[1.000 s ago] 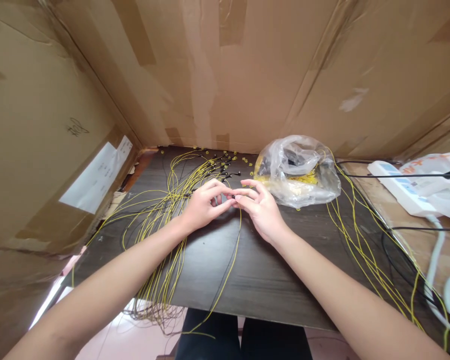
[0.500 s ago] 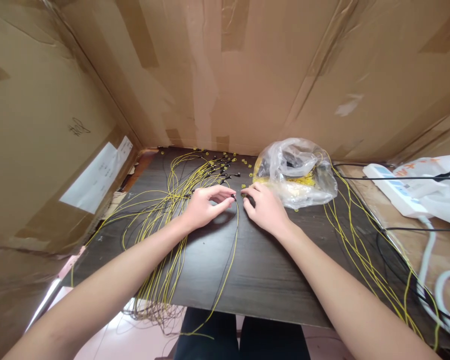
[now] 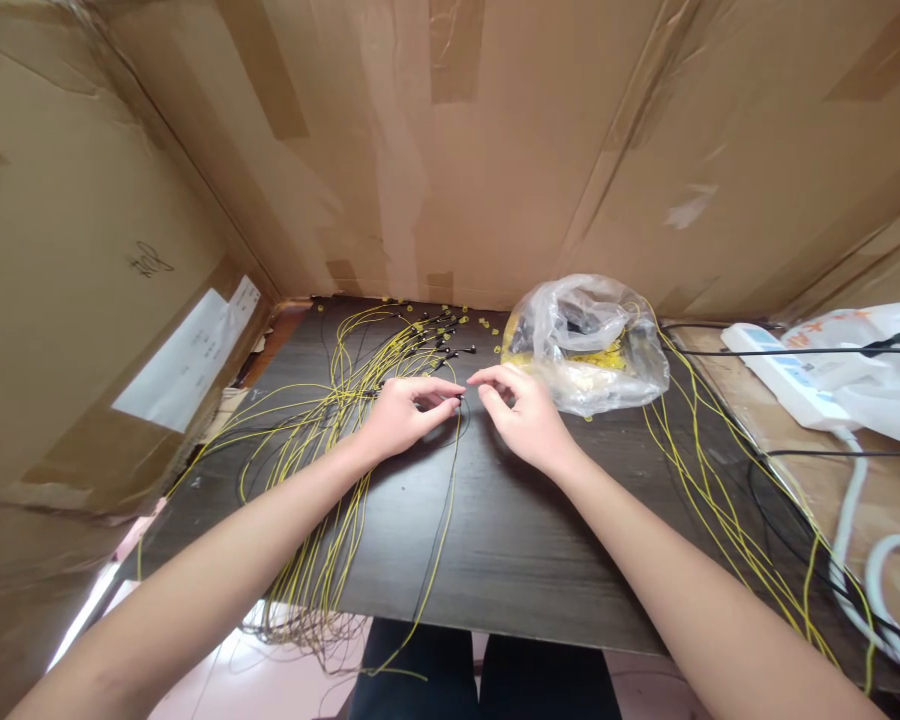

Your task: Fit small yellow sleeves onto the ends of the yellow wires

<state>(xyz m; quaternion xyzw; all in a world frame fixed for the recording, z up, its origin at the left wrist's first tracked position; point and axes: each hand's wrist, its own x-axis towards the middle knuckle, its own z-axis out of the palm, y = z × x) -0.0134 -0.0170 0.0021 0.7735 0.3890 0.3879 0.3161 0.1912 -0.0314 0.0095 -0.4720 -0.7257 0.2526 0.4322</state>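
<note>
My left hand (image 3: 414, 408) pinches the black-tipped end of a yellow-and-black wire (image 3: 450, 490) between thumb and fingertips. From there the wire runs down across the dark tabletop and over its front edge. Facing it, just to the right, my right hand (image 3: 521, 412) has thumb and index finger close together; whatever they may hold is too small to make out. A narrow gap separates the fingertips of both hands. Behind and left of my left hand lies a bundle of similar wires (image 3: 337, 440) with small black heads (image 3: 471, 350). Small yellow pieces (image 3: 484, 322) are scattered beyond the hands.
A clear plastic bag (image 3: 607, 385) with yellow contents sits behind my right hand. More yellow wires (image 3: 690, 450) trail along the right side. A white power strip (image 3: 787, 375) with cables lies at far right. Cardboard walls (image 3: 390, 150) enclose the table (image 3: 525, 560) at back and left.
My right hand has moved slightly left and closer to the left fingertips. The yellow piece that lay near its fingers no longer shows. My left hand still grips the wire end.
</note>
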